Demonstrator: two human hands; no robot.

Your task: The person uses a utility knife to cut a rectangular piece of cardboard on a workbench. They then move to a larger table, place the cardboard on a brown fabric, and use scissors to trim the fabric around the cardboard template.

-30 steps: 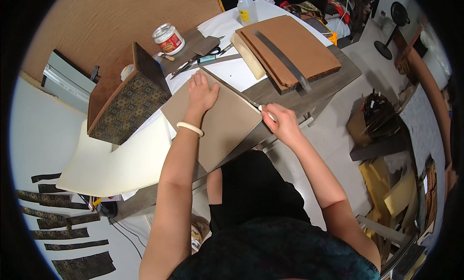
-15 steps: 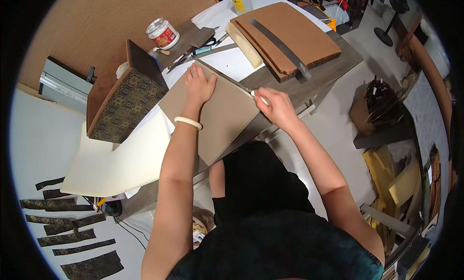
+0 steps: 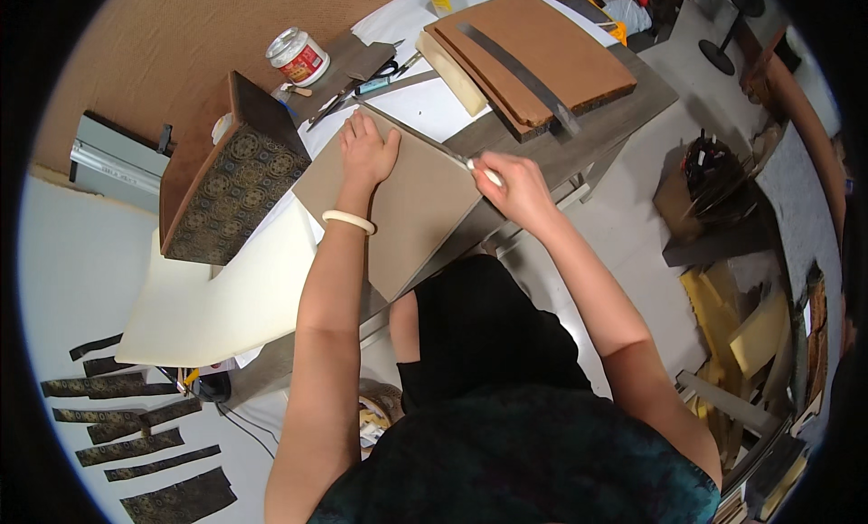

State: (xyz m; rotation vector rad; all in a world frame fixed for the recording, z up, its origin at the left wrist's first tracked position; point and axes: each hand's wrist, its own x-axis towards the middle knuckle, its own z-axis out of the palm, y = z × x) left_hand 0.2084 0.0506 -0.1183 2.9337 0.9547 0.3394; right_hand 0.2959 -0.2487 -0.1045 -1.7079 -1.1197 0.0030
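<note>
A grey-brown flat board lies at an angle on the table's near side. My left hand rests flat on its upper part, fingers stretched out, with a cream bangle on that wrist. At the board's far right edge, my right hand is closed round a small white-handled tool. The tool's narrow tip touches or nearly touches that edge; its exact kind is too small to tell. A dark strip runs along the same edge, between my two hands.
Brown padded panels with a metal strip across them lie at the far right. A patterned box-like piece stands left, beside a cream foam sheet. Behind are a jar, scissors and white paper.
The whole view has shifted slightly. Both hands keep nearly the same places on the board, with the white-handled tool still gripped at its edge.
</note>
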